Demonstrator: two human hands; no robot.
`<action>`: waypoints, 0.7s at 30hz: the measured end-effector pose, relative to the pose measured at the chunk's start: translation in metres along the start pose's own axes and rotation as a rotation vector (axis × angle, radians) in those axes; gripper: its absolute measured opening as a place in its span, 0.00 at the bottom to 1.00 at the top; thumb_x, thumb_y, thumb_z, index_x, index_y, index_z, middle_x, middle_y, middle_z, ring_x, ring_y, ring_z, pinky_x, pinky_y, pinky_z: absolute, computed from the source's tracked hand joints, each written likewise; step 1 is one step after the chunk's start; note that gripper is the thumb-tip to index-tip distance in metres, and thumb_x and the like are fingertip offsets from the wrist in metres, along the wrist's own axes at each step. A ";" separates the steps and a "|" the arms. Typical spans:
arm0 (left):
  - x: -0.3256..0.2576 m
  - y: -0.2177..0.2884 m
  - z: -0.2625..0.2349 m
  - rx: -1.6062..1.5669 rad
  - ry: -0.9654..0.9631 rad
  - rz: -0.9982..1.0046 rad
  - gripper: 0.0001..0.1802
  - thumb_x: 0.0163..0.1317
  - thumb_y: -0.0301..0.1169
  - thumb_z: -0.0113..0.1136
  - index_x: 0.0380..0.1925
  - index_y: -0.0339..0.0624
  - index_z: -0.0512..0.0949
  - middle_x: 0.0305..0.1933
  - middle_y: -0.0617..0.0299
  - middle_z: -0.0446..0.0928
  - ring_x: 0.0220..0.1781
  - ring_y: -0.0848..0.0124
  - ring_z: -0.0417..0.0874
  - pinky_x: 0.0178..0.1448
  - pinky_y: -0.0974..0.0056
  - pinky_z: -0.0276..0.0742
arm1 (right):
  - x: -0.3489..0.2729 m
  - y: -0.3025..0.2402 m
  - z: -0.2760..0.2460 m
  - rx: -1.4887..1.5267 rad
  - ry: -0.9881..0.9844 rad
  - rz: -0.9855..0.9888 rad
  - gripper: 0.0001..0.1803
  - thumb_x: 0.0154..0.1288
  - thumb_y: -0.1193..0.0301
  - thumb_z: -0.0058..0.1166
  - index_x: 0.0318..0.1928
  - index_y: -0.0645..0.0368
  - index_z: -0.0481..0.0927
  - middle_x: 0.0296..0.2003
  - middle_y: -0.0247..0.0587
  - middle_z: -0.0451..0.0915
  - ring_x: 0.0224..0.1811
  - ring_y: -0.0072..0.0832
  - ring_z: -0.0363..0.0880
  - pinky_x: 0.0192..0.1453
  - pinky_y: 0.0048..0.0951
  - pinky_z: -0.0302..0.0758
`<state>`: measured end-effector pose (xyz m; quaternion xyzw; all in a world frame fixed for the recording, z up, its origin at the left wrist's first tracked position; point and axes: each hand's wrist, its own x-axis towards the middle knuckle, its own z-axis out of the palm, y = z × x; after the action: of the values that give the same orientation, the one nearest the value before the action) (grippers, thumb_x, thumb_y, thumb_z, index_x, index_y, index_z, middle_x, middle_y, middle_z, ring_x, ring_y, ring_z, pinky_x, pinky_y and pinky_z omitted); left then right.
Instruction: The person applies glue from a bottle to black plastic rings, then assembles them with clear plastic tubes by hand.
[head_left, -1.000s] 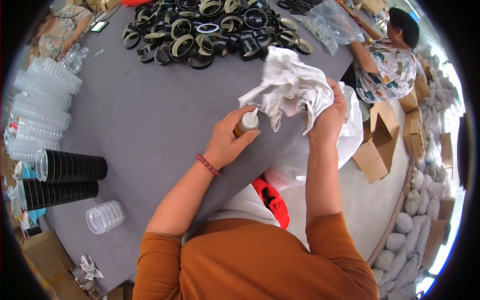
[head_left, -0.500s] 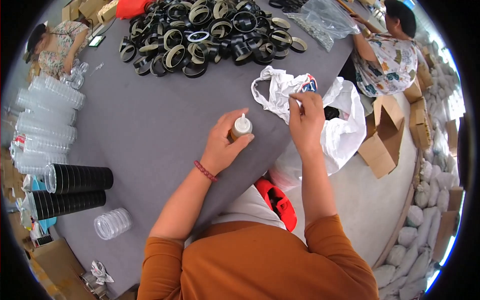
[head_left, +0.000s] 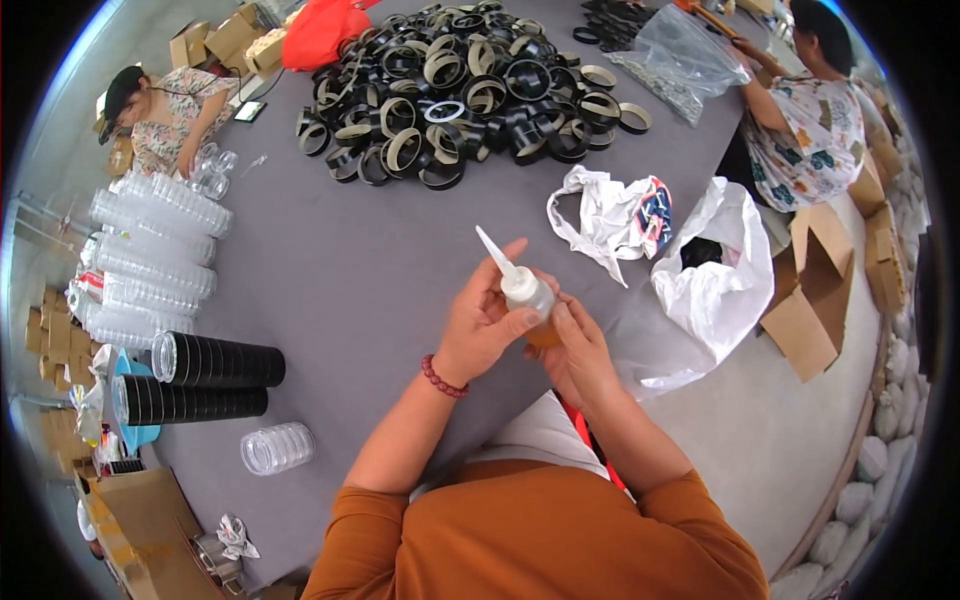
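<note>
Grey-topped table (head_left: 400, 240) fills most of the view. One co-worker (head_left: 185, 115) at its far left side, another (head_left: 810, 130) at the far right. Heap of black rings with pale inner faces (head_left: 470, 100) at the far end. Leaning stacks of clear plastic tubs (head_left: 155, 255) along the left edge. White plastic bag (head_left: 715, 315), mouth open, dark contents partly visible, at the right edge; open cardboard box (head_left: 815, 265) just beyond it. Two black nested stacks (head_left: 220, 365) lying on their sides, left; short stack of clear lids or dishes (head_left: 278, 448) near them. Crumpled white cloth (head_left: 600, 210) with a red-and-blue patch, on the table near the bag.

Left hand (head_left: 480, 325), dark red bead bracelet (head_left: 442, 380) at the wrist, curled round the squeeze bottle's upper part. Right hand (head_left: 580, 350) gripping its lower right side. Squeeze bottle (head_left: 529, 291): white cap, long nozzle, amber liquid; tilted up-left, between both hands, over the near table edge.
</note>
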<state>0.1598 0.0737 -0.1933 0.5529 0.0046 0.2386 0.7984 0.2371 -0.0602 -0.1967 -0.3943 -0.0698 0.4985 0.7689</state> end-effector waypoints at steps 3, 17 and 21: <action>0.000 0.006 0.001 0.003 -0.007 -0.009 0.40 0.61 0.28 0.63 0.69 0.39 0.54 0.55 0.48 0.75 0.58 0.62 0.77 0.63 0.59 0.71 | -0.003 0.000 0.002 0.120 -0.097 0.087 0.27 0.70 0.48 0.49 0.57 0.53 0.68 0.52 0.34 0.73 0.51 0.24 0.73 0.41 0.26 0.69; 0.095 0.035 -0.089 1.239 0.363 0.473 0.36 0.57 0.45 0.64 0.61 0.37 0.67 0.62 0.48 0.69 0.66 0.51 0.67 0.72 0.52 0.55 | 0.052 -0.009 -0.037 0.786 -0.233 0.168 0.31 0.58 0.44 0.58 0.50 0.56 0.77 0.38 0.38 0.79 0.36 0.35 0.76 0.32 0.30 0.71; 0.143 0.044 -0.211 1.389 0.906 0.249 0.33 0.60 0.54 0.56 0.61 0.50 0.71 0.64 0.40 0.65 0.68 0.46 0.63 0.69 0.41 0.54 | 0.057 0.004 -0.049 0.745 -0.269 0.135 0.34 0.59 0.43 0.57 0.53 0.57 0.74 0.39 0.38 0.77 0.34 0.33 0.71 0.29 0.30 0.64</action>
<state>0.2129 0.3272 -0.1993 0.7660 0.4099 0.4668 0.1650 0.2868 -0.0389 -0.2484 -0.0233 0.0417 0.5863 0.8087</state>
